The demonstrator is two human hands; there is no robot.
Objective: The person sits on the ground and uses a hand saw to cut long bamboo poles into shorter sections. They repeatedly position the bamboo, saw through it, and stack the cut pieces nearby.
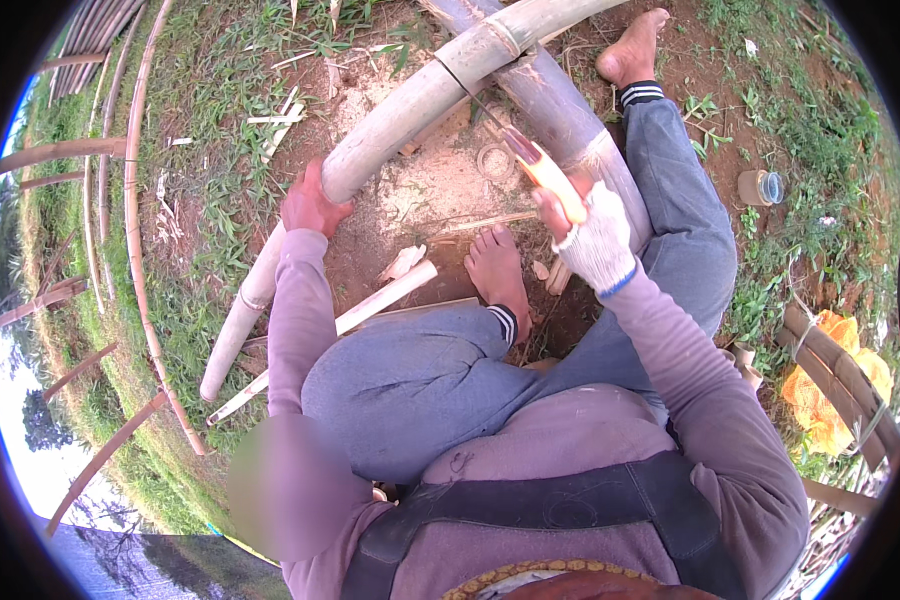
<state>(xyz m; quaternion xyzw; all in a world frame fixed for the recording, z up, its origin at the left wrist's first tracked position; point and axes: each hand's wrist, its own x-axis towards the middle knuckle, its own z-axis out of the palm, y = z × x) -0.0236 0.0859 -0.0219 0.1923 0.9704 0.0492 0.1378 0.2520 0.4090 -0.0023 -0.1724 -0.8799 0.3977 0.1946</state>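
A long pale bamboo pole (pixel 400 125) runs from the top of the view down to the lower left. It lies across a thicker, greyer bamboo pole (pixel 570 120). My bare left hand (pixel 315 200) is wrapped around the pale pole, left of the crossing. In a white knitted glove, my right hand (pixel 598 225) grips the light-coloured handle of a hand saw (pixel 545 172). The saw's thin dark blade, seen nearly edge-on, reaches from the handle to a narrow dark cut across the pale pole, close to the crossing. Its far end is hidden.
Pale sawdust (pixel 415 185) covers the dirt under the pole. A split bamboo strip (pixel 385 298) lies by my bent knee, near my bare foot (pixel 497 265). A lidded jar (pixel 760 188) and an orange net bag (pixel 835 380) are at the right. A bamboo fence (pixel 135 200) stands left.
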